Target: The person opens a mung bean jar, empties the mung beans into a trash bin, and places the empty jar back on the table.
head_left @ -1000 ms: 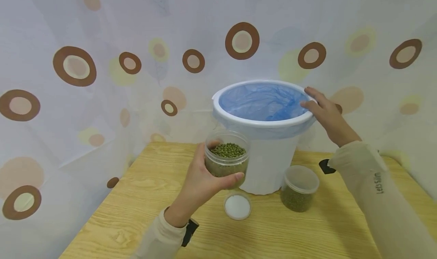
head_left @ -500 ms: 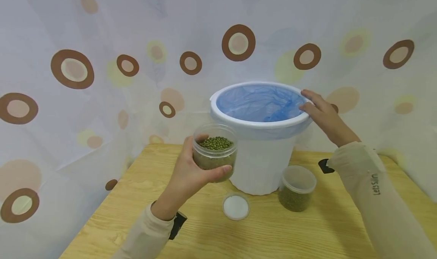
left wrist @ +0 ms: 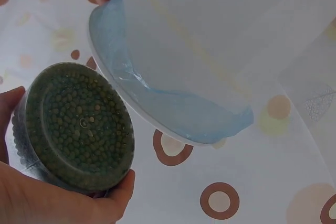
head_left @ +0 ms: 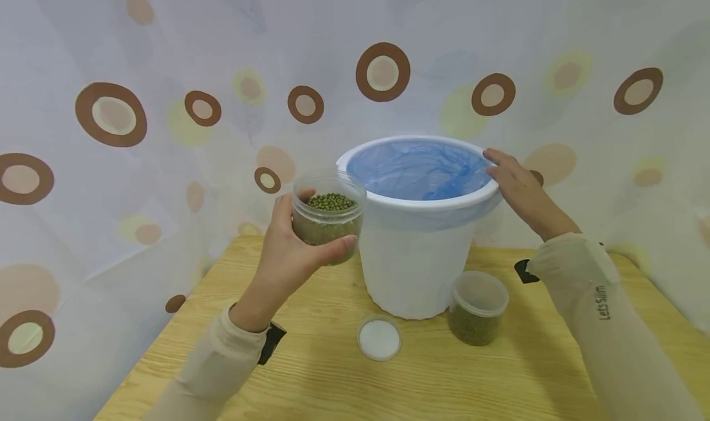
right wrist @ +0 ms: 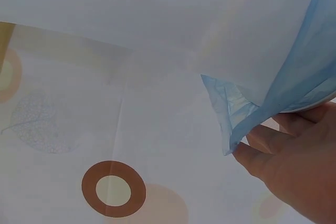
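Note:
My left hand (head_left: 283, 257) holds a clear, lidless plastic jar (head_left: 328, 227) partly filled with green mung beans, raised beside the left rim of a white trash can (head_left: 416, 261). The beans show through the jar's bottom (left wrist: 81, 124) in the left wrist view, thumb and fingers on opposite sides. A blue plastic bag (head_left: 410, 168) lines the trash can, its edge folded out over the rim. At the right of that rim my right hand (head_left: 524, 196) grips, thumb and a finger over the top. Its other fingers (right wrist: 270, 140) lie outside, against the bag's folded edge, in the right wrist view.
A second clear jar (head_left: 478, 310), with dark green contents at its bottom, stands at the trash can's front right. A round white lid (head_left: 379, 339) lies on the wooden table (head_left: 310, 371) in front. Behind rises a patterned curtain (head_left: 333, 32).
My left hand has carried the jar of beans up and to the left, away from the trash can's front. My right hand stays at the rim, and the view has shifted slightly.

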Motion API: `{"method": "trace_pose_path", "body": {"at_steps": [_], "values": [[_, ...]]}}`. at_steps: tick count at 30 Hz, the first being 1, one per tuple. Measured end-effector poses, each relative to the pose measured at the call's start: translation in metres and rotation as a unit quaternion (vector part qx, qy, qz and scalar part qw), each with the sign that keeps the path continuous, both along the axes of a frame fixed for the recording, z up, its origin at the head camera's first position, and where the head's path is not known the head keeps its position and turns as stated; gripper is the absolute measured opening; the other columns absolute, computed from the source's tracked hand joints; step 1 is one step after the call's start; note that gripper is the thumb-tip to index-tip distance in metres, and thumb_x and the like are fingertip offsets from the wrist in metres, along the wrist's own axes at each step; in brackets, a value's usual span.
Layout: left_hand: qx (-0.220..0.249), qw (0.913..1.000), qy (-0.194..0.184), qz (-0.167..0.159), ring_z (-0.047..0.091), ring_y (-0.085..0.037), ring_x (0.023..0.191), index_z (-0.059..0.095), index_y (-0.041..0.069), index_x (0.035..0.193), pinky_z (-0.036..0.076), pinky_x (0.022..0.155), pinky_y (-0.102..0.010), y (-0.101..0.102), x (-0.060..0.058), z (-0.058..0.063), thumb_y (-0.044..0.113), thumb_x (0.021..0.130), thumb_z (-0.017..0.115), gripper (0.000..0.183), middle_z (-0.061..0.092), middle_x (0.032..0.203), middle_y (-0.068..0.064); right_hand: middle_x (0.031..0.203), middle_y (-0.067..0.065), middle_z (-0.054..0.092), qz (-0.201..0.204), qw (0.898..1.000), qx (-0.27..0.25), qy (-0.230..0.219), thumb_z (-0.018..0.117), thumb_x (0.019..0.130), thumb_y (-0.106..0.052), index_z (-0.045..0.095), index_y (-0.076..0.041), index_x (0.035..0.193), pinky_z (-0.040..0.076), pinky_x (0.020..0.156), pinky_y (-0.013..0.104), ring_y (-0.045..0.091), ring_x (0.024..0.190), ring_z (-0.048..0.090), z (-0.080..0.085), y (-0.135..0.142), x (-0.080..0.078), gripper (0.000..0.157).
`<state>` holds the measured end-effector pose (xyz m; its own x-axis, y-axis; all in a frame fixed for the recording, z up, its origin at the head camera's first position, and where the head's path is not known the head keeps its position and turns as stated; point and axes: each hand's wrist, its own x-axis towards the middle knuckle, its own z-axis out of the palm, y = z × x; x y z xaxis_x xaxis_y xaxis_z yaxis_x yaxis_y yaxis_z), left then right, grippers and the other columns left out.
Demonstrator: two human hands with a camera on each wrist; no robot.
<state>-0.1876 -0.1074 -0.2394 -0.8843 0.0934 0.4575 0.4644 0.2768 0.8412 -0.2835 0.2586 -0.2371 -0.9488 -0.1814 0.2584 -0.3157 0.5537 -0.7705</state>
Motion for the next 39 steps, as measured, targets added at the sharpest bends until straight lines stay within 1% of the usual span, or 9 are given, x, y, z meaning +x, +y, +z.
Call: {"method": "trace_pose_path", "body": {"at_steps": [4, 7, 11, 15, 22, 28, 31, 35, 39], "values": [[0.005, 1.0000, 0.006, -0.002, 0.050, -0.022, 0.112, 0.037, 0.009, 0.138, 0.045, 0.092, -0.041, -0.003, -0.010, 0.009, 0.017, 0.070, 0.086, 0.085, 0.041, 0.131, -0.006, 0.161, 0.008, 0.001, -0.004, 1.000, 0.004, 0.004, 0.023, 0.103, -0.042, 0.010, -0.014, 0.156, 0.005, 0.113, 0.059, 0.031, 0.146, -0.001, 0.000, 0.000, -0.001, 0.061], [0.008, 0.9999, 0.013, -0.007, 0.050, -0.022, 0.112, 0.035, 0.007, 0.139, 0.045, 0.092, -0.040, -0.004, -0.017, 0.016, 0.015, 0.071, 0.085, 0.085, 0.044, 0.130, -0.007, 0.161, 0.008, 0.001, -0.009, 1.000, 0.007, 0.006, 0.024, 0.103, -0.040, 0.011, -0.013, 0.155, 0.005, 0.113, 0.058, 0.031, 0.146, -0.001, -0.001, 0.000, -0.004, 0.060], [-0.005, 0.9995, 0.032, 0.001, 0.050, -0.022, 0.112, 0.035, 0.004, 0.139, 0.045, 0.092, -0.040, -0.004, -0.026, 0.025, 0.015, 0.071, 0.085, 0.085, 0.049, 0.126, -0.008, 0.161, 0.008, 0.002, -0.011, 1.000, 0.008, 0.007, 0.023, 0.103, -0.041, 0.012, -0.014, 0.155, 0.006, 0.113, 0.060, 0.032, 0.146, 0.001, -0.001, -0.001, -0.004, 0.060], [-0.019, 0.9986, 0.049, 0.011, 0.048, -0.021, 0.113, 0.036, 0.003, 0.138, 0.044, 0.093, -0.040, -0.003, -0.033, 0.033, 0.016, 0.071, 0.085, 0.085, 0.048, 0.127, -0.009, 0.161, 0.008, 0.003, -0.010, 1.000, 0.003, 0.005, 0.023, 0.103, -0.042, 0.011, -0.014, 0.155, 0.006, 0.112, 0.061, 0.033, 0.146, 0.002, -0.001, -0.002, -0.002, 0.061], [-0.020, 0.9978, 0.058, 0.025, 0.044, -0.018, 0.117, 0.034, 0.008, 0.139, 0.040, 0.099, -0.036, 0.001, -0.047, 0.042, 0.022, 0.071, 0.085, 0.086, 0.038, 0.133, -0.006, 0.161, 0.008, 0.002, -0.017, 1.000, 0.002, 0.004, 0.023, 0.103, -0.039, 0.011, -0.014, 0.156, 0.006, 0.112, 0.061, 0.033, 0.146, 0.001, -0.002, -0.002, -0.004, 0.059], [-0.015, 0.9966, 0.077, 0.026, 0.043, -0.018, 0.119, 0.036, 0.009, 0.136, 0.041, 0.098, -0.036, 0.006, -0.060, 0.050, 0.020, 0.071, 0.085, 0.083, 0.039, 0.133, -0.006, 0.161, 0.008, 0.002, -0.021, 1.000, -0.001, 0.003, 0.023, 0.103, -0.038, 0.012, -0.014, 0.155, 0.005, 0.112, 0.061, 0.033, 0.146, 0.000, -0.002, -0.003, -0.006, 0.059], [-0.029, 0.9956, 0.081, 0.039, 0.043, -0.018, 0.119, 0.036, 0.009, 0.136, 0.042, 0.097, -0.035, 0.009, -0.067, 0.054, 0.022, 0.070, 0.086, 0.084, 0.039, 0.133, -0.006, 0.161, 0.008, 0.002, -0.022, 1.000, -0.001, 0.003, 0.023, 0.103, -0.039, 0.012, -0.014, 0.155, 0.006, 0.112, 0.062, 0.034, 0.146, 0.000, -0.003, -0.004, -0.006, 0.059], [-0.059, 0.9927, 0.087, 0.060, 0.043, -0.019, 0.119, 0.037, 0.007, 0.137, 0.041, 0.097, -0.033, 0.014, -0.077, 0.059, 0.026, 0.069, 0.087, 0.086, 0.038, 0.135, -0.007, 0.161, 0.008, 0.003, -0.025, 1.000, -0.001, 0.004, 0.023, 0.103, -0.039, 0.012, -0.015, 0.156, 0.007, 0.112, 0.062, 0.034, 0.146, 0.002, -0.003, -0.003, -0.007, 0.059], [-0.073, 0.9907, 0.093, 0.067, 0.043, -0.020, 0.117, 0.038, 0.007, 0.138, 0.043, 0.095, -0.033, 0.018, -0.084, 0.063, 0.028, 0.068, 0.087, 0.087, 0.038, 0.134, -0.008, 0.161, 0.008, 0.003, -0.024, 1.000, -0.003, 0.005, 0.023, 0.103, -0.039, 0.012, -0.014, 0.155, 0.007, 0.112, 0.062, 0.034, 0.146, 0.002, -0.002, -0.003, -0.007, 0.059]]}}
